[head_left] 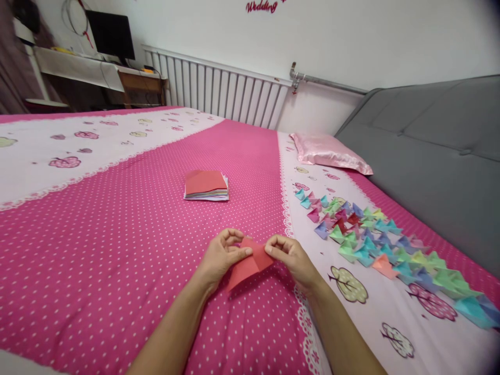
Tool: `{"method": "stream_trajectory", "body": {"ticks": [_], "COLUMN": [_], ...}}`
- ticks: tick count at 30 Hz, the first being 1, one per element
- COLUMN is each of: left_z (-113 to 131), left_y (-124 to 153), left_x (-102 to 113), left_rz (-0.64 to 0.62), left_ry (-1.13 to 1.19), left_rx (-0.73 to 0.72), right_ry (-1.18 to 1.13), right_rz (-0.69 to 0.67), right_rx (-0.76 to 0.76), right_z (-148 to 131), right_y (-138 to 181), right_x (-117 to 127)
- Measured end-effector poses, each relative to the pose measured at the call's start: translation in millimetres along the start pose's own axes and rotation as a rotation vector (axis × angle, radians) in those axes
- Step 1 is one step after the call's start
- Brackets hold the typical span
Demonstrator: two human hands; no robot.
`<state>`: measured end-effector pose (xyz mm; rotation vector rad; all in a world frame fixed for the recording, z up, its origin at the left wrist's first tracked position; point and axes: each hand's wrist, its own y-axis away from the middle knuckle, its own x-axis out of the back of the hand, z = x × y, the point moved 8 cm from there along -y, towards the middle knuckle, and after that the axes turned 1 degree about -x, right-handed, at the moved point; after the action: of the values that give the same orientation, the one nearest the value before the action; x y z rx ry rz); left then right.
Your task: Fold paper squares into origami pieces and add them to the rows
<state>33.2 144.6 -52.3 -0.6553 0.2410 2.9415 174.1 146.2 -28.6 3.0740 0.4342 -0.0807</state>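
A sheet of red paper (pixel 247 268), partly folded, is held between both hands just above the pink dotted bedspread. My left hand (pixel 224 255) pinches its upper left part between thumb and fingers. At the paper's right corner, my right hand (pixel 291 256) grips it with thumb and forefinger. The lower left corner of the paper hangs down free. Beyond the hands lies a stack of coloured paper (pixel 205 183) with a red sheet on top. To the right, several folded paper boats (pixel 365 250) in many colours stand in rows.
The bedspread (pixel 136 250) covers the wide bed. A pink pillow (pixel 328 152) rests near the grey headboard (pixel 429 130) on the right. Behind the bed are a white radiator (pixel 222 86) and a metal pipe (pixel 332 83). A desk (pixel 86 70) with a monitor (pixel 111 35) stands far left.
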Motion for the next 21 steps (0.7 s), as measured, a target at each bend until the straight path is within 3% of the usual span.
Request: {"method": "stream_trajectory", "body": {"ticks": [4,8,21], "left_z": [-4.2,-9.1,-4.3], "left_y": [2.2,0.6,1.6], "left_x": [-5.2,-1.7,-3.3], "left_rz": [-0.078,-0.051,-0.008], "left_ry": [0.002,-0.018,-0.071], "left_rx": [0.068,0.091,0.043], "right_ry": [-0.070,-0.081,0.165], "right_rz": [-0.014,0.016,0.169], "right_rx": [-0.065,-0.070,0.119], "right_z": [5.9,7.4,-0.9], "right_y": [1.5,1.6,0.3], "right_x": [-3.7,-4.2,-1.5]}}
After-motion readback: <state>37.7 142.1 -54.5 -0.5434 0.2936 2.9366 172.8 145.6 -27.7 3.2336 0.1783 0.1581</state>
